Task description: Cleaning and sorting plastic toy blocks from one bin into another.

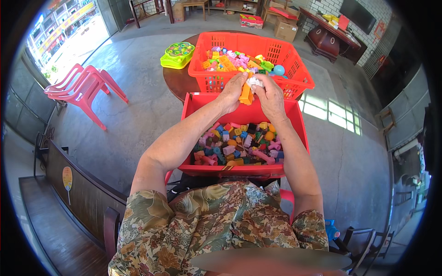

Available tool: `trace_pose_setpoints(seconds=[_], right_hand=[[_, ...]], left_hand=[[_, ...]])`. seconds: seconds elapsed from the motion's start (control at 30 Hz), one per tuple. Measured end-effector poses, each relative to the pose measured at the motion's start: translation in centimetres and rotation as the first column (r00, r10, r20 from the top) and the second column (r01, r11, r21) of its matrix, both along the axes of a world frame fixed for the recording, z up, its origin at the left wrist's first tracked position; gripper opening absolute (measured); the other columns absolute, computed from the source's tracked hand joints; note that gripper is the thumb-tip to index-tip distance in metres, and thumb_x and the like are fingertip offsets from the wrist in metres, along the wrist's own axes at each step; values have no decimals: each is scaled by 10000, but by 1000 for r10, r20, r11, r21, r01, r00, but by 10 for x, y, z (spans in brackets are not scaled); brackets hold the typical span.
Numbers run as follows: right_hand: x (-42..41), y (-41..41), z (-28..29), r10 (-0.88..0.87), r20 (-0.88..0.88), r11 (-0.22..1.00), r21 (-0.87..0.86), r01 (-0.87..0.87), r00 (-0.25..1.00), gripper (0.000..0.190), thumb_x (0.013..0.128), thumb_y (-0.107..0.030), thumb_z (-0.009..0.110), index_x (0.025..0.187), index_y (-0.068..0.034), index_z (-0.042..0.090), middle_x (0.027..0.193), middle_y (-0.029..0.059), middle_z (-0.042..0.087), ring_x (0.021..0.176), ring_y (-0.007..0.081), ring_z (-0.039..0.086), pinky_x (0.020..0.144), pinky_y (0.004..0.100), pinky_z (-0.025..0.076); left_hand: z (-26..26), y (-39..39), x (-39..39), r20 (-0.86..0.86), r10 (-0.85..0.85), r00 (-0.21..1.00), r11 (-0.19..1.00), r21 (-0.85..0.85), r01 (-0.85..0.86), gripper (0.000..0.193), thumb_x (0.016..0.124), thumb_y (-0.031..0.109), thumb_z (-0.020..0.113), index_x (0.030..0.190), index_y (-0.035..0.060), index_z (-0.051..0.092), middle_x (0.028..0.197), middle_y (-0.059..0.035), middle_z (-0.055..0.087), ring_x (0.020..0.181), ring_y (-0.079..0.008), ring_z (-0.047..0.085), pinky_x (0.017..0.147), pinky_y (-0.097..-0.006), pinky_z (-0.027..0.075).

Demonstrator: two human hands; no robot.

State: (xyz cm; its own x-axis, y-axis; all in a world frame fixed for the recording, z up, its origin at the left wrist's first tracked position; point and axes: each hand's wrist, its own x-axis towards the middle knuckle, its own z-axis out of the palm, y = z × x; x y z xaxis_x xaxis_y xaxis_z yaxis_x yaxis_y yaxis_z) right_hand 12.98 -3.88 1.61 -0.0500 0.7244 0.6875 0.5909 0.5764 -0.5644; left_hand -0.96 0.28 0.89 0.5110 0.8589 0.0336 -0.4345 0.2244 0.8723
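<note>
My left hand [233, 90] grips an orange plastic toy block [246, 95], held at a slant above the far rim of a red plastic bin [188, 114]. With my right hand [270, 96] I hold a crumpled white wad, tissue or cloth [255, 82], pressed against the block's upper part. Many loose toy bricks [241, 145] and a few orange balls [269, 136] lie in the red bin before me. Beyond it stands a red slatted plastic basket [238, 38], holding more bricks [226, 62] and a light blue ball [279, 70].
A lime-green toy case [178, 55] rests on the brown round table [174, 79], left of the basket. Pink plastic chairs [86, 86] stand on the concrete floor at left. A dark wooden bench [79, 193] is near my left side. Cardboard boxes [286, 30] sit at the back.
</note>
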Motion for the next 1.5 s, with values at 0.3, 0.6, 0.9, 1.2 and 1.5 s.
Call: trace_pose_setpoints(seconds=[0.3,0.6,0.9,1.2,1.5], right_hand=[[10,7,-2,-7,-437,889,-414,-194,900,116,881,-114,545,969,-39,531,722,77,590,513,125,547,456,275,434],[6,3,-10,44,-561,762,-516,-391,827,99,910,-128,520,961,-47,546,699,51,580,491,81,509,437,223,418],[0,2,-11,-59,-55,993,-101,53,997,136,859,-100,599,945,-39,514,724,84,602,570,128,574,527,301,456],[3,5,-6,-35,-459,856,-472,-210,888,86,898,-85,522,981,-63,531,691,24,551,495,76,481,435,227,390],[3,0,-5,42,-685,713,-489,-503,727,65,909,-75,495,954,-42,529,734,36,569,478,72,476,419,213,395]], left_hand=[[-1,-7,3,-174,632,755,382,918,-108,330,950,277,484,1220,88,459,977,-125,559,871,-292,617,713,-374,525],[-2,10,1,-191,679,709,262,965,8,326,935,219,506,1242,108,504,961,-120,539,876,-275,598,769,-344,484],[-18,18,11,-143,96,985,986,152,-74,200,1002,249,406,1040,81,508,918,-47,554,813,-131,568,696,-277,476],[-3,-7,5,-149,663,733,437,873,-218,312,899,252,562,1167,107,497,950,-150,556,874,-316,609,727,-393,496],[-5,6,5,-5,693,721,188,967,-174,259,898,199,569,1132,92,544,940,-116,560,811,-263,601,710,-342,493]])
